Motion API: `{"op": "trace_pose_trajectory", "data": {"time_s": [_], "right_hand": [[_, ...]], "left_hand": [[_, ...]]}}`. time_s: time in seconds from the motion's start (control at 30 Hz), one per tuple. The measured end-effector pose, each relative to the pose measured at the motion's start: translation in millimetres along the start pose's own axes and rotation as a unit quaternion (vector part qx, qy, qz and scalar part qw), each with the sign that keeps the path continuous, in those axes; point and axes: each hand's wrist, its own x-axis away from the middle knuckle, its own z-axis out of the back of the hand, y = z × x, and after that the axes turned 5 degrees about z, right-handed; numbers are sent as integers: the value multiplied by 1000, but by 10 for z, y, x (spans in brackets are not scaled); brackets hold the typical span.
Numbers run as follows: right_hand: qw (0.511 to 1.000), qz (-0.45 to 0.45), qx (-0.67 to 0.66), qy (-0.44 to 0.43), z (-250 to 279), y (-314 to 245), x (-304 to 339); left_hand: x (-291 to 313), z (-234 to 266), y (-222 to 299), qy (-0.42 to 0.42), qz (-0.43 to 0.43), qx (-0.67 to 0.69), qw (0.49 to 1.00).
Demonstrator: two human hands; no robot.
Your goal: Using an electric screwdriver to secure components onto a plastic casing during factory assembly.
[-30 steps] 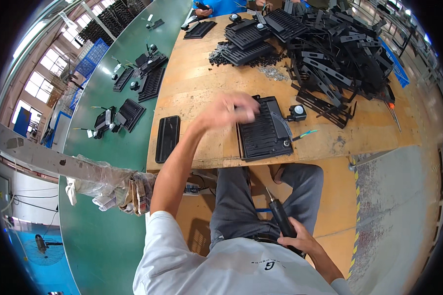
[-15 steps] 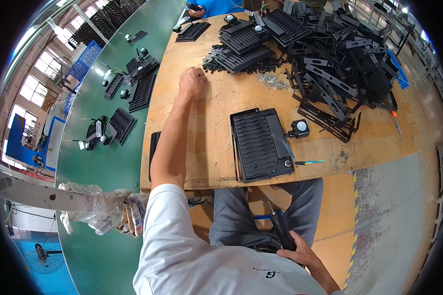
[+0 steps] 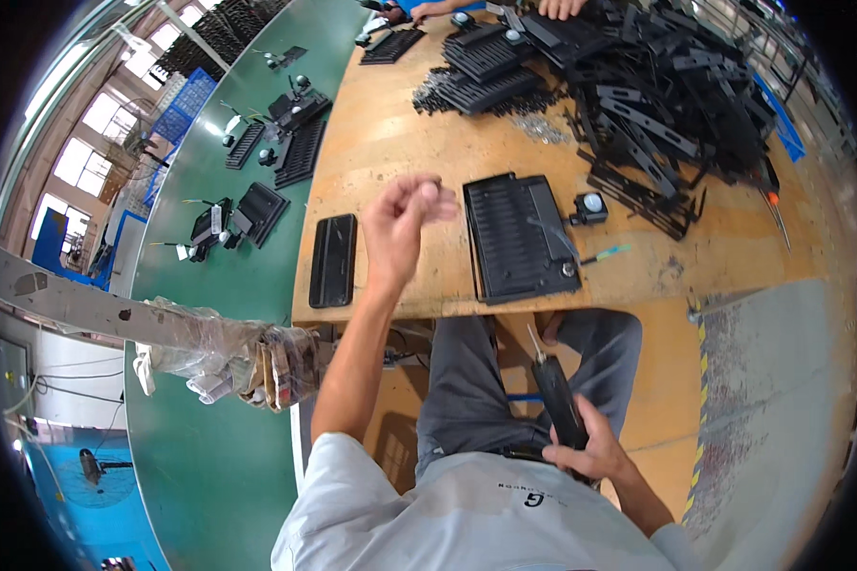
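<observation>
My left hand (image 3: 405,224) is above the table, left of a black finned floodlight housing (image 3: 519,238). Its fingers are curled together and slightly blurred; whatever they may hold is too small to make out. A thin bracket frame runs along the housing's left edge. At its right side sit a small sensor with a white dome (image 3: 590,208) and a cable with coloured wire ends (image 3: 605,254). Low over my lap, my right hand (image 3: 592,443) is wrapped round a black electric screwdriver (image 3: 560,400), its bit pointing up and away from me.
A heap of black brackets (image 3: 657,105) fills the far right, beside stacked housings (image 3: 490,57) and small loose screws (image 3: 540,127). A black bar-shaped part (image 3: 333,261) lies on the left. The green bench (image 3: 229,333) carries more lamps. Another person's hand (image 3: 562,8) touches the far stack.
My left hand has come back from beside the screw pile toward the housing, uncovering the bar-shaped part. My right hand keeps the screwdriver. Another person's hand has appeared at the far stack.
</observation>
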Motion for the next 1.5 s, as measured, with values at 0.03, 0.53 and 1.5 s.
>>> {"op": "trace_pose_trajectory", "data": {"time_s": [0.03,0.53,1.5], "right_hand": [[1000,12,10,1,0,-72,-23],[997,62,51,16,-269,-316,-165],[984,46,158,73,-333,-290,-118]], "left_hand": [[233,-88,-1,-10,22,43,999],[1261,-409,-339,-67,180,360,913],[1371,-566,-242,-114,241,309,913]]}}
